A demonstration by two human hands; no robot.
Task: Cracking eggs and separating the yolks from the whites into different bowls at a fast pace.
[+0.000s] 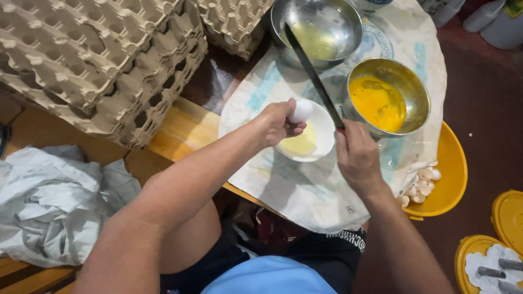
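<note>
Stacked pulp egg trays (pixel 103 65), dimpled, cut off at frame top. Steel bowl (pixel 414 98), shiny, holds beaten yolk. White round bowl (pixel 324 128) on cloth-covered worktop (pixel 305 190), partly hidden by hands. Left hand (pixel 275 124) grip clamped on white egg (pixel 301 111) over bowl. Right hand (pixel 357 158) grip closed round dark knife (pixel 313 73).

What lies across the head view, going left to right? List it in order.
Crumpled grey cloth → stacked egg trays → left hand holding a white egg → right hand gripping a black knife → bowl of yolks → yellow basin.
</note>
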